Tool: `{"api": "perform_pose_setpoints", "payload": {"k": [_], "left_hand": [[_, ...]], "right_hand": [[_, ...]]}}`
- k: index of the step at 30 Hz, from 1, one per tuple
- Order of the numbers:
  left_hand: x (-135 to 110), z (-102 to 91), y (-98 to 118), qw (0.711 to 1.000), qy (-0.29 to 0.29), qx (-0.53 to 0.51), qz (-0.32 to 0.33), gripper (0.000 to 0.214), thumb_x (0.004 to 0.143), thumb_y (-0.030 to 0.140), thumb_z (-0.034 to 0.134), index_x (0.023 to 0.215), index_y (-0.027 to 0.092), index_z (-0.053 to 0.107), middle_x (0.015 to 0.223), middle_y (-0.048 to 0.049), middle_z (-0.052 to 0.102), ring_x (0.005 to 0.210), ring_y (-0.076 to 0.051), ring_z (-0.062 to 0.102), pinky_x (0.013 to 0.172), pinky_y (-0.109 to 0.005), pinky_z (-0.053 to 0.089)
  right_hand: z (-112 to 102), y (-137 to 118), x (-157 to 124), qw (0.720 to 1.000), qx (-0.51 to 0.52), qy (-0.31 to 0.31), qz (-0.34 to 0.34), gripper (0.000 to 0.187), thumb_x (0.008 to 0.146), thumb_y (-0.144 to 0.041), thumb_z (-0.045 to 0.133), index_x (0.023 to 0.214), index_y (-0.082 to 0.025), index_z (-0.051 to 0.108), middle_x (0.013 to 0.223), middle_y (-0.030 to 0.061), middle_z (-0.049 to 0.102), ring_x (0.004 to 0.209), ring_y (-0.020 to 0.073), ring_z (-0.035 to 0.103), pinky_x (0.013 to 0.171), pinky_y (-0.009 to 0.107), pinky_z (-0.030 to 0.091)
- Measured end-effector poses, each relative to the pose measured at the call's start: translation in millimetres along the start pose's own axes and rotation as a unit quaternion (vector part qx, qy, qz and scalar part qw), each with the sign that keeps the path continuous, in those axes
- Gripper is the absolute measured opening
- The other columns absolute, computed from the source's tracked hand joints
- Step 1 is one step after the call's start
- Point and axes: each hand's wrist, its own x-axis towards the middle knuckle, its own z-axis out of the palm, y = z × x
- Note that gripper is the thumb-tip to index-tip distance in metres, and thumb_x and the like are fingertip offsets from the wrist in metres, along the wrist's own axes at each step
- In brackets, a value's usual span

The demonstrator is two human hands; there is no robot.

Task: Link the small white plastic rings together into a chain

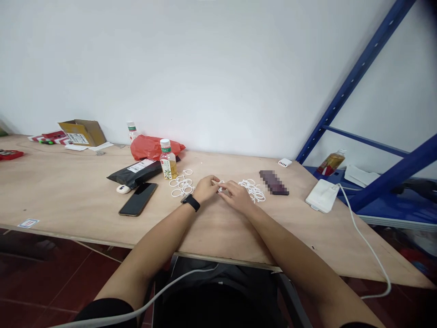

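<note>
Left hand (205,189) and right hand (235,196) meet fingertip to fingertip above the tabletop (218,234), with thumb and forefinger of each closed in a pinch. Held between the two sets of fingertips is a small white piece (221,186); most of it is covered by the fingers, so its full outline cannot be told. Neither hand is spread, and the remaining fingers curl loosely beside the pinch. Contact of both hands with the piece appears direct; the exact gap between thumb and forefinger is too small to read.

Loose white rings lie in two groups, one on each side of the grip. The left group (182,183) rests just beside the left hand, near the base of a bottle (168,165) with a white cap. The right group (251,188) rests just beyond the right hand, its rings overlapping.

A black watch (193,203) is worn on the left wrist. Outboard of the left group, a phone (138,199) lies flat. Outboard of the right group, a dark rectangular item (274,182), blurred by pixelation, lies on the same surface.
</note>
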Motion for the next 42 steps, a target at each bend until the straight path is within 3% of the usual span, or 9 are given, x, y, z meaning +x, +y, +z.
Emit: {"api": "perform_pose_setpoints", "payload": {"k": [5,9,13,17,23,29,32,36,42], "left_hand": [[-5.0,3.9,5.3,0.998,0.018,0.04,0.051,0.027,0.082,0.02,0.049,0.105,0.017,0.064,0.062,0.0009,0.067,0.061,-0.015,0.064,0.063,-0.025,0.048],[-3.8,-15.9,8.3,0.966,0.07,0.211,0.132,0.025,0.084,0.028,0.054,0.101,0.02,0.07,0.078,-0.004,0.071,0.077,-0.019,0.065,0.078,-0.031,0.048],[2.6,-39.1,-2.3,0.932,0.061,0.343,0.1,0.023,0.082,0.03,0.054,0.088,0.019,0.074,0.088,-0.0098,0.072,0.089,-0.026,0.064,0.085,-0.038,0.045],[8.1,-50.0,-17.2,0.937,0.02,0.339,0.079,0.023,0.078,0.035,0.06,0.085,0.02,0.075,0.089,-0.0112,0.072,0.087,-0.027,0.064,0.083,-0.037,0.046],[6.8,-40.3,-26.8,0.939,-0.06,0.322,0.101,0.028,0.066,0.042,0.072,0.087,0.025,0.076,0.095,-0.0093,0.071,0.095,-0.028,0.061,0.087,-0.034,0.045],[3.6,-33.1,-22.7,0.922,-0.066,0.369,0.099,0.018,0.081,0.033,0.059,0.085,0.024,0.075,0.103,-0.0082,0.069,0.102,-0.028,0.057,0.093,-0.043,0.038],[6.3,-33.2,-18.2,0.932,-0.004,0.334,0.139,0.021,0.085,0.036,0.06,0.094,0.024,0.075,0.108,-0.0086,0.067,0.105,-0.028,0.055,0.094,-0.045,0.037],[7.9,-25.1,-11.8,0.953,0.071,0.194,0.223,0.019,0.084,0.037,0.066,0.094,0.024,0.075,0.104,-0.0078,0.069,0.101,-0.024,0.059,0.093,-0.041,0.042],[1.6,-6.9,-5.3,0.972,0.066,-0.053,0.218,0.021,0.078,0.039,0.072,0.084,0.019,0.074,0.103,-0.0093,0.073,0.097,-0.021,0.067,0.093,-0.038,0.049]], "right_hand": [[-2.0,2.6,1.9,0.998,0.034,0.044,0.029,0.026,0.094,-0.032,0.05,0.113,-0.025,0.066,0.098,0.0069,0.068,0.087,0.0192,0.063,0.08,0.033,0.05],[-5.6,8.6,3.5,0.993,0.038,0.079,0.081,0.024,0.093,-0.035,0.051,0.102,-0.023,0.071,0.092,0.0071,0.069,0.084,0.02,0.064,0.078,0.034,0.05],[-9.3,19.5,3.7,0.989,0.023,0.101,0.107,0.026,0.094,-0.033,0.048,0.1,-0.021,0.07,0.093,0.0074,0.07,0.089,0.0211,0.064,0.081,0.035,0.049],[-13.3,27.7,3.3,0.986,0.017,0.111,0.125,0.028,0.095,-0.033,0.044,0.101,-0.021,0.068,0.096,0.0074,0.07,0.09,0.0216,0.064,0.081,0.036,0.049],[-19.6,26.1,5.0,0.988,-0.028,0.099,0.116,0.029,0.095,-0.029,0.041,0.1,-0.02,0.068,0.093,0.0083,0.068,0.088,0.0227,0.063,0.08,0.035,0.048],[-31.4,32.9,4.0,0.967,-0.179,0.035,0.177,0.027,0.091,-0.023,0.046,0.102,-0.02,0.07,0.096,0.0088,0.065,0.094,0.0225,0.06,0.083,0.033,0.044],[-33.4,35.7,1.9,0.953,-0.214,0.009,0.216,0.023,0.087,-0.028,0.054,0.1,-0.021,0.072,0.094,0.0084,0.063,0.088,0.0221,0.06,0.079,0.032,0.045],[-24.4,25.5,3.0,0.979,-0.119,0.035,0.164,0.024,0.087,-0.032,0.058,0.104,-0.021,0.071,0.093,0.0071,0.065,0.085,0.0203,0.061,0.079,0.031,0.046],[-6.7,1.7,6.3,0.994,0.064,0.049,0.074,0.022,0.091,-0.028,0.053,0.105,-0.023,0.07,0.094,0.0057,0.071,0.077,0.0169,0.063,0.073,0.03,0.049]]}}
